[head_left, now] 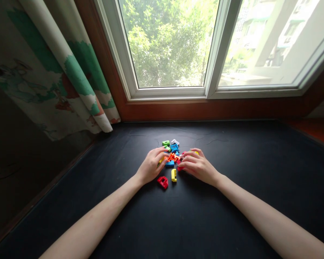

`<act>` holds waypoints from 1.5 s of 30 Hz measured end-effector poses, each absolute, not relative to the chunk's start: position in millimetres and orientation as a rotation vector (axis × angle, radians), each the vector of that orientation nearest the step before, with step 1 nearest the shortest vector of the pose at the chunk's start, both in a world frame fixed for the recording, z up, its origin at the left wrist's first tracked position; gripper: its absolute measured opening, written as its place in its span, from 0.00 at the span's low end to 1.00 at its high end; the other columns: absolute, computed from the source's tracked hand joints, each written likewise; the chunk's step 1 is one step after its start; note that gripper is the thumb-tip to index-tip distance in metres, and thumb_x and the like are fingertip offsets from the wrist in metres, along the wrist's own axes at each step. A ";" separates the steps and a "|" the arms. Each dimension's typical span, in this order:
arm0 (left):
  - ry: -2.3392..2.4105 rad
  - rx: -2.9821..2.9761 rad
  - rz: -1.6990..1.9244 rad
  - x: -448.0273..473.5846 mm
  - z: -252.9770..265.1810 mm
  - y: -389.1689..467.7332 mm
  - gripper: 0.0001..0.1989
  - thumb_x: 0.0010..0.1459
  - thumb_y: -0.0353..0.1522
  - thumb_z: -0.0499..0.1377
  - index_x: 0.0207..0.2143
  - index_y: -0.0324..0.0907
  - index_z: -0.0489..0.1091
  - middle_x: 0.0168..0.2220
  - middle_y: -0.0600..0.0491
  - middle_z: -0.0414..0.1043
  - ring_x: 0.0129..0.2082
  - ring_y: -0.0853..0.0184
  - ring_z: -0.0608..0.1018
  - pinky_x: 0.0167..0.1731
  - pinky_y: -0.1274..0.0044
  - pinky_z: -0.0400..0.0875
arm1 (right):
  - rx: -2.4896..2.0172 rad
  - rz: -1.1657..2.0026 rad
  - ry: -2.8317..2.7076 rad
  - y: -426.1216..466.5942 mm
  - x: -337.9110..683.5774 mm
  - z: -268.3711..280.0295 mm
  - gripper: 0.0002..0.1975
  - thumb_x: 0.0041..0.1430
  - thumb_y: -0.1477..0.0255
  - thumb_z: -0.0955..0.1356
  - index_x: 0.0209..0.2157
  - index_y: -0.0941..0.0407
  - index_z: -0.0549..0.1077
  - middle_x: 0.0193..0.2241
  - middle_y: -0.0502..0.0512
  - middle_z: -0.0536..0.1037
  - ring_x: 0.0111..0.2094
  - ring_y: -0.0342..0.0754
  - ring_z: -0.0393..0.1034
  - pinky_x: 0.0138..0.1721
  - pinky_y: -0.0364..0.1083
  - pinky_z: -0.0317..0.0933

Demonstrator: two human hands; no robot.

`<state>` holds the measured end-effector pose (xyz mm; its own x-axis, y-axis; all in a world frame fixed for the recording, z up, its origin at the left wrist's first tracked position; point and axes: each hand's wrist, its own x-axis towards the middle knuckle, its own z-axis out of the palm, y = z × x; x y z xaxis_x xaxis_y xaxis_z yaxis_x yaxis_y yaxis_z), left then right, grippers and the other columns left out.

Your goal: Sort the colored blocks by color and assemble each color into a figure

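Plastic blocks (172,156), small and bright, lay bunched near the middle of the black counter (232,216), nearer its back edge under the window (170,43). The left hand (150,166) and right hand (197,166) met over an orange piece (172,157), fingers curled around it; whether they pinched it I could not tell. A red block (162,182) and a yellow block (174,175) sat just nearer. These looked light, stiff and smooth, best pinched by their flat sides
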<state>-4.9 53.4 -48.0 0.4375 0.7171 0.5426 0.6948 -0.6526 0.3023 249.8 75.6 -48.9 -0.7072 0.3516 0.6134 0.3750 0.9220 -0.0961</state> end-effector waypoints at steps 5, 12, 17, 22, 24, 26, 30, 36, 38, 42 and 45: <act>1.239 2.652 1.024 3.3 -44.1 49.9 0.12 0.67 0.31 0.53 0.49 0.46 0.71 0.54 0.49 0.72 0.59 0.60 0.69 0.58 0.62 0.60 | -0.514 -0.033 -2.305 70.8 246.5 -44.3 0.05 0.67 0.70 0.66 0.41 0.51 0.75 0.39 0.49 0.81 0.46 0.46 0.72 0.54 0.51 0.50; 1.108 2.557 0.995 5.9 -44.2 49.1 0.08 0.64 0.35 0.58 0.45 0.48 0.72 0.47 0.53 0.78 0.56 0.60 0.72 0.59 0.62 0.54 | -0.495 0.006 -2.275 65.1 243.2 -40.9 0.07 0.68 0.68 0.64 0.41 0.51 0.75 0.40 0.49 0.82 0.45 0.46 0.73 0.51 0.50 0.52; 1.085 2.427 1.112 4.4 -44.2 50.6 0.06 0.62 0.38 0.60 0.37 0.46 0.72 0.40 0.53 0.79 0.51 0.60 0.75 0.58 0.63 0.55 | -0.516 0.080 -2.234 64.8 243.6 -40.4 0.06 0.67 0.67 0.65 0.44 0.51 0.73 0.41 0.51 0.82 0.45 0.47 0.75 0.51 0.50 0.53; 1.045 2.387 1.183 4.8 -42.9 51.2 0.09 0.61 0.40 0.60 0.33 0.44 0.71 0.37 0.52 0.79 0.48 0.60 0.76 0.56 0.63 0.57 | -0.516 0.126 -2.235 64.9 242.5 -41.0 0.15 0.62 0.60 0.68 0.46 0.53 0.70 0.44 0.57 0.80 0.48 0.51 0.74 0.52 0.52 0.54; 1.027 2.413 1.178 5.4 -42.4 51.5 0.10 0.61 0.40 0.60 0.32 0.44 0.71 0.36 0.52 0.79 0.47 0.60 0.77 0.56 0.63 0.58 | -0.525 0.125 -2.235 64.2 241.2 -41.5 0.13 0.62 0.61 0.68 0.45 0.53 0.70 0.44 0.57 0.80 0.47 0.51 0.74 0.52 0.52 0.54; 1.000 2.443 1.170 6.1 -41.6 51.4 0.09 0.61 0.40 0.60 0.32 0.44 0.72 0.36 0.52 0.79 0.47 0.61 0.77 0.56 0.64 0.59 | -0.535 0.127 -2.225 62.9 239.6 -42.0 0.11 0.63 0.64 0.69 0.43 0.53 0.69 0.44 0.57 0.81 0.46 0.51 0.75 0.52 0.52 0.54; 1.003 2.468 1.136 6.5 -40.0 50.1 0.07 0.60 0.39 0.62 0.36 0.44 0.72 0.39 0.51 0.78 0.48 0.60 0.77 0.55 0.65 0.62 | -0.563 0.154 -2.208 64.4 240.2 -42.9 0.10 0.61 0.68 0.69 0.44 0.53 0.69 0.43 0.56 0.81 0.45 0.50 0.75 0.52 0.52 0.56; 1.255 2.380 1.181 5.0 -44.5 49.9 0.08 0.62 0.34 0.58 0.43 0.44 0.71 0.44 0.49 0.77 0.50 0.59 0.75 0.52 0.64 0.67 | -0.897 0.173 -1.991 103.4 279.6 -47.0 0.11 0.60 0.66 0.68 0.44 0.53 0.71 0.44 0.58 0.80 0.46 0.55 0.74 0.49 0.56 0.63; 1.313 2.355 1.196 4.5 -46.2 50.6 0.07 0.63 0.33 0.57 0.43 0.44 0.71 0.44 0.49 0.76 0.49 0.59 0.75 0.52 0.65 0.68 | -1.026 0.195 -1.890 121.9 305.6 -50.4 0.13 0.59 0.64 0.68 0.44 0.54 0.71 0.43 0.59 0.80 0.44 0.55 0.75 0.48 0.55 0.66; 1.377 2.318 1.187 4.3 -46.7 51.4 0.07 0.64 0.33 0.55 0.42 0.43 0.71 0.44 0.49 0.76 0.48 0.60 0.75 0.50 0.65 0.69 | -1.264 0.194 -1.840 147.1 357.7 -59.8 0.16 0.57 0.60 0.67 0.43 0.55 0.73 0.41 0.59 0.80 0.42 0.56 0.76 0.47 0.54 0.67; 1.384 2.302 1.174 4.7 -46.1 51.4 0.07 0.64 0.33 0.54 0.42 0.43 0.71 0.44 0.49 0.75 0.48 0.60 0.75 0.50 0.65 0.70 | -1.378 0.199 -1.839 153.8 381.4 -67.3 0.17 0.56 0.59 0.66 0.42 0.55 0.74 0.40 0.59 0.81 0.43 0.57 0.76 0.48 0.55 0.67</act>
